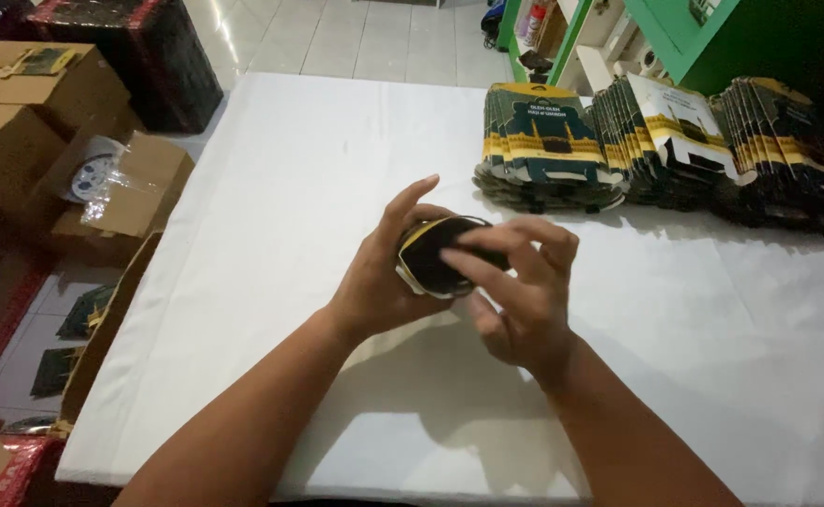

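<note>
- the left hand (389,272) cups a small dark green and yellow cardboard box (435,253) from the left side, thumb raised, palm against the box.
- the right hand (515,291) presses on the same box from the right, fingers curled over its top and front.
- the box is held between both hands above the white table (271,188), near its middle, partly folded and bent.
- flat stacks of printed box blanks (543,141) lie in a row along the far right edge of the table, well apart from the hands.
- brown cardboard cartons (46,122) stand on the floor to the left of the table.
</note>
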